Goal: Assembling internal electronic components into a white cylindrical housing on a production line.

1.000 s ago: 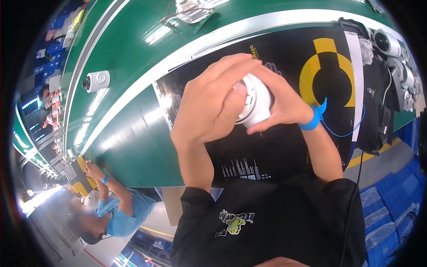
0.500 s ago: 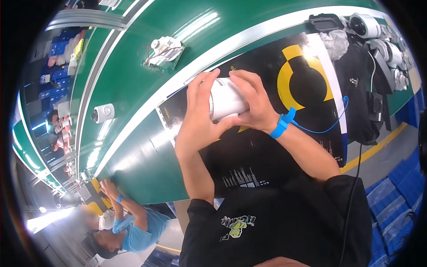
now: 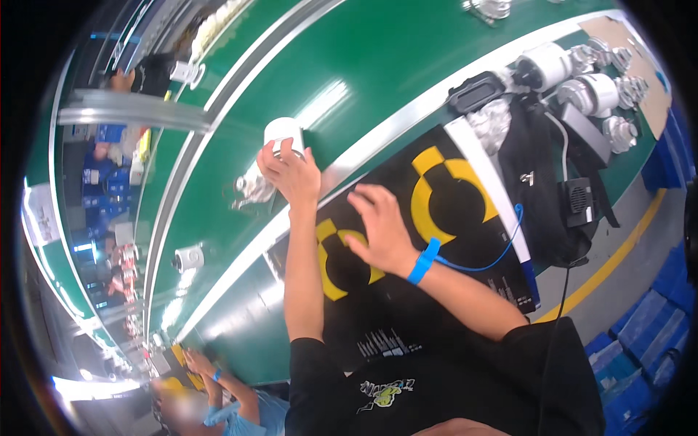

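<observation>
My left hand [image 3: 292, 173] reaches out over the green bench, its fingers closed round the near end of a white cylindrical housing [image 3: 282, 131]. Whether the housing rests on the bench or hangs just above it I cannot tell. Right beside it lies a blurred white part [image 3: 254, 187], partly behind my left hand. Over the black mat with yellow shapes [image 3: 451, 280] hovers my right hand [image 3: 382, 229], fingers spread and holding nothing. A blue wrist strap [image 3: 424, 261] with a coiled blue cord is round my right wrist.
Another white cylindrical unit [image 3: 189, 258] sits farther left on the bench. At right are a black bag [image 3: 534, 174], a black tray [image 3: 476, 92], crumpled plastic [image 3: 488, 125] and several white camera-like units [image 3: 545, 65]. A co-worker in a blue shirt [image 3: 270, 410] works at lower left.
The white housing has gone from between both hands to the far-left bench in my left hand. My right hand has let go and stays over the mat. The view has turned.
</observation>
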Tool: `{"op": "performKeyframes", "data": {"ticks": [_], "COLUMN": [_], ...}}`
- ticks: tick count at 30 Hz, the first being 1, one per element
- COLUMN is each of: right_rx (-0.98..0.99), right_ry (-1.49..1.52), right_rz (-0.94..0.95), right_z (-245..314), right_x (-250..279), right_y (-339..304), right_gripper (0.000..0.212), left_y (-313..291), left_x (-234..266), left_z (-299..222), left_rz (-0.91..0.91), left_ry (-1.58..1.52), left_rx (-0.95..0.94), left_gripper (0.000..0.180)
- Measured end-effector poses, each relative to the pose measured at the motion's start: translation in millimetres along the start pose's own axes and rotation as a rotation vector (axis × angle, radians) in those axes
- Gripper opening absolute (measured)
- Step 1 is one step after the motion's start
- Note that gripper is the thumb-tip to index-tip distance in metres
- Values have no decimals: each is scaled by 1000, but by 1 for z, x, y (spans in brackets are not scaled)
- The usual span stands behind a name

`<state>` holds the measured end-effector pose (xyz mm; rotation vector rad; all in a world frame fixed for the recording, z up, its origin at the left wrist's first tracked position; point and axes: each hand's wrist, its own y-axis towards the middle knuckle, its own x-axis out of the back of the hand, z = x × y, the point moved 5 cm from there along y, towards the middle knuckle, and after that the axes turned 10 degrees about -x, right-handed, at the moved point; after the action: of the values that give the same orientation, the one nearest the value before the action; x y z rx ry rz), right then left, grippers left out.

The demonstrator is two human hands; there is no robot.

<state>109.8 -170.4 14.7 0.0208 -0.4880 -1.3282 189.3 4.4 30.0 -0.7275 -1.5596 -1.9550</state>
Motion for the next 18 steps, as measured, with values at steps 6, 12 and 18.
{"op": "performKeyframes", "data": {"ticks": [6, 12, 18], "right_rx": [-22, -2, -19], "right_ry": [12, -2, 28], "right_rz": [28, 35, -18], "right_z": [-1, 4, -5], "right_x": [5, 0, 6], "right_y": [-1, 2, 3], "right_gripper": [54, 51, 39], "left_y": [59, 76, 39], "left_x": [-57, -74, 1], "left_z": [-8, -18, -38], "left_rz": [199, 113, -65], "left_ry": [32, 65, -722], "left_rx": [-228, -339, 242], "left_gripper": [11, 14, 15]}}
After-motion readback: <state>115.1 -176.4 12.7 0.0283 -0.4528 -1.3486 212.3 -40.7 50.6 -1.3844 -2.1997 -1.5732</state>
